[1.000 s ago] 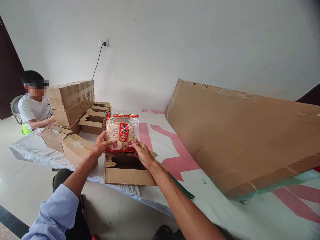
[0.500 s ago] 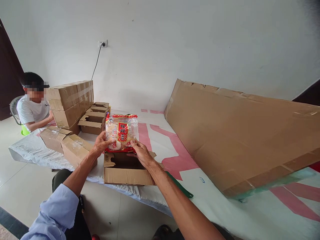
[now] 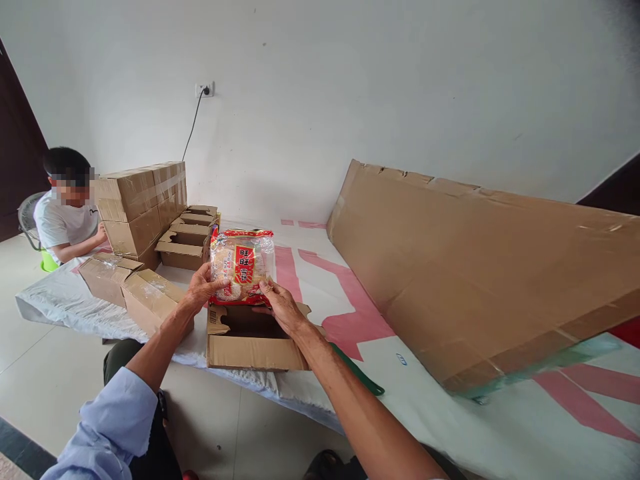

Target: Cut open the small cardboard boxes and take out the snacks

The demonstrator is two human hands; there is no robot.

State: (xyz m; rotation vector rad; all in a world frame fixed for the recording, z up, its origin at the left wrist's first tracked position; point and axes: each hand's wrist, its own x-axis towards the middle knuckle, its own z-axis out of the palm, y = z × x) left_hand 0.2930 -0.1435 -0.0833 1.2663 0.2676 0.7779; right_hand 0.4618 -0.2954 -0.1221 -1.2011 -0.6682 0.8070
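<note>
- Clear plastic, red-printed, squarish packet (image 3: 244,263): I find it between both hands, face toward me; no clear long axis, neither hand nearer.
- Open brown rectangular cardboard box (image 3: 257,352): just below the packet, long side running left to right; contact between them I cannot tell.
- Left hand (image 3: 204,287): pinching the packet's lower left edge.
- Right hand (image 3: 281,303): pinching its lower right corner.

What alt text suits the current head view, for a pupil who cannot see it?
A person's left hand and right hand hold up a clear, red-edged snack packet by an open cardboard box on a white and pink covering. Taped boxes are stacked to the left, with another person beyond; a large cardboard panel is at the right.
</note>
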